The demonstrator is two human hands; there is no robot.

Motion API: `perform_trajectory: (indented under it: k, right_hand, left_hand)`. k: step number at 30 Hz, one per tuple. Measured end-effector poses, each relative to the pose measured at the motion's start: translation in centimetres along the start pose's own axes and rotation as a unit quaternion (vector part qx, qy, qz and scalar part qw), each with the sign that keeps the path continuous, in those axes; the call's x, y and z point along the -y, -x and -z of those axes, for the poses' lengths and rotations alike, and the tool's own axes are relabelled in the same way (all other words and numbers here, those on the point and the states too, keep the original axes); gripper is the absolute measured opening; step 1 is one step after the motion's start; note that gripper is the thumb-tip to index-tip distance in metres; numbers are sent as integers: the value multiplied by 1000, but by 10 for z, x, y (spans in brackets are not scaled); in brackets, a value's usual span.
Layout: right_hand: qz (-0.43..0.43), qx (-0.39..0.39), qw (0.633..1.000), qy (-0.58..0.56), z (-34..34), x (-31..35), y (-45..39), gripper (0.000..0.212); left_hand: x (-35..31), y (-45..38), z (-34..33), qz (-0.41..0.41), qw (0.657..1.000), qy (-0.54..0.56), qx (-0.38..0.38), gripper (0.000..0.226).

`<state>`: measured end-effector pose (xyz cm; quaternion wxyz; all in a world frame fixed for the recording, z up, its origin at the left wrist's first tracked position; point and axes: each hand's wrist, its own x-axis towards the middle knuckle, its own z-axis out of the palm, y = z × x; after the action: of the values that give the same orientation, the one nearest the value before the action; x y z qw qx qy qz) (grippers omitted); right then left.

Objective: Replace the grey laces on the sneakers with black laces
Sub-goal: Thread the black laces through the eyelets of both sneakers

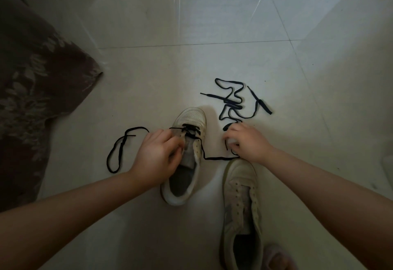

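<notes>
Black flat laces are what I am threading, and from left to right the scene runs like this. Furthest out from my left hand [158, 154], the free end of the working black lace [119, 148] lies in a loose loop on the pale tiled floor [148, 78], beside a dark patterned cloth [32, 91]. It trails there, I judge, because only the lowest eyelets near the toe have been crossed so far. My left hand is closed down over the grey tongue and left eyelet row of the worn white leather sneaker [187, 157], fingers pinched together; whether they pinch the lace or only steady the tongue, I cannot tell. Holding the upper flat seems meant to keep the eyelets open to the lace.

From that shoe's right side the same lace runs along the floor to my right hand [244, 142], which is curled narrow around its end, with something pale under the fingers that I cannot identify. Just beyond that hand, the spare second black lace [234, 103] lies tangled on the floor, apart from both shoes, waiting its turn. Directly below the right wrist sits the second white sneaker [242, 206], unlaced, its eyelets bare. I see no grey laces anywhere, so removal looks finished and relacing has barely begun.
</notes>
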<state>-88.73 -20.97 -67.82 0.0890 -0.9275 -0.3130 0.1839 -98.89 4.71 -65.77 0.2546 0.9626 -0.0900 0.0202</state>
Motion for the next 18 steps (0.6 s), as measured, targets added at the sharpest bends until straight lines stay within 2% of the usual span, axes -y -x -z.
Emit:
perform_trajectory:
  k: [2,5,7,9,11,13,15,18]
  right_hand:
    - [18,57,997,57,0,0,-6,22]
    - [13,43,997,65,2,1,-10,14]
    - [-9,-2,1000,-18,7,10,-12,9]
    - [-54,-22,984,-168,21,29,-13,4]
    - [-70,12,946,-318,33,49,-11,8]
    - [-52,53,922,-381,40,62,-6,14]
    - [-42,67,929,-361,38,66,-3,17]
    - [-44,36,966,-254,29,64,-5,17]
  left_hand:
    - [-1,1,-1,-1,1000,7,-6,19]
    - [-4,1,-3,9,1000,26,-7,24]
    - [-6,-3,-5,38,998,50,-3,29]
    - [-10,-10,-7,81,994,78,-5,34]
    - [-16,-18,-6,143,984,101,26,28]
    - [-20,-25,-7,195,972,110,71,22]
    - [-22,-32,-11,214,966,111,94,27]
    - [-23,-37,-13,235,958,132,95,36]
